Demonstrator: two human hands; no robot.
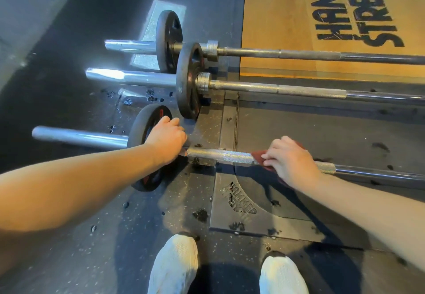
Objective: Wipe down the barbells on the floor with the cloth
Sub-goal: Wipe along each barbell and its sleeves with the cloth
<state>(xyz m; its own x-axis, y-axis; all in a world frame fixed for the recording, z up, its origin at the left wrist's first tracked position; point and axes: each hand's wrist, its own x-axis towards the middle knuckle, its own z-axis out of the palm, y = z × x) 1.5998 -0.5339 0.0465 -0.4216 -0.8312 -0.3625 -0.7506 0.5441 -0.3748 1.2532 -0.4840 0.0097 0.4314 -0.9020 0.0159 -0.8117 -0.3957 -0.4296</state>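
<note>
On the nearest barbell [220, 155], left fingers [171, 122] curl round it; right fingers [272, 156] clasp the cloth [257, 155].

Gym weight room, three barbells [310, 90] lying side by side, black weight plates [189, 79] on their sleeves, speckled rubber floor [92, 247], wooden lifting platform [276, 17] with large black strength-brand lettering [356, 10]

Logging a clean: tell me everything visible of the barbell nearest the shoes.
The nearest barbell lies on the rubber floor, running left to right. Its steel-looking shaft is knurled, then smooth and darker farther right. A silver sleeve juts left past one black plate. The left hand grips it beside the plate; the right hand wraps a dark red cloth round the knurling.
</note>
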